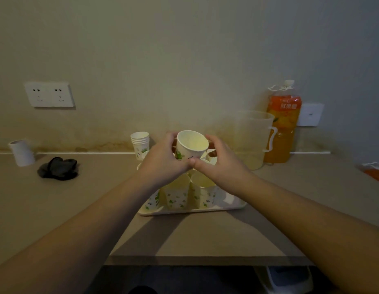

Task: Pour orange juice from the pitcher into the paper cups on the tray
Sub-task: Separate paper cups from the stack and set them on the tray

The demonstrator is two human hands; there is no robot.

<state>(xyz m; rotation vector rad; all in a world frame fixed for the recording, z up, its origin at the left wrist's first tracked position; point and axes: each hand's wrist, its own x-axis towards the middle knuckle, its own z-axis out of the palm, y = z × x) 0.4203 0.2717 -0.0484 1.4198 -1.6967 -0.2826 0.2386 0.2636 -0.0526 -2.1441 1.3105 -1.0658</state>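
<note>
Both hands hold one white paper cup with green print (190, 146) above the tray, its mouth tilted toward me. My left hand (163, 159) grips its left side and my right hand (220, 164) grips its right side. Below them, several paper cups (177, 194) stand on the pale tray (193, 210), partly hidden by my hands. A clear plastic pitcher (253, 139) with a white handle stands right of the tray and looks nearly empty. Behind it is a large orange juice bottle (283, 124).
A stack of paper cups (140, 145) stands behind the tray on the left. A black cloth-like lump (58, 168) and a white cup (22, 152) sit far left. Wall sockets (49, 94) are above. An orange-and-white item (375, 171) lies at the right edge.
</note>
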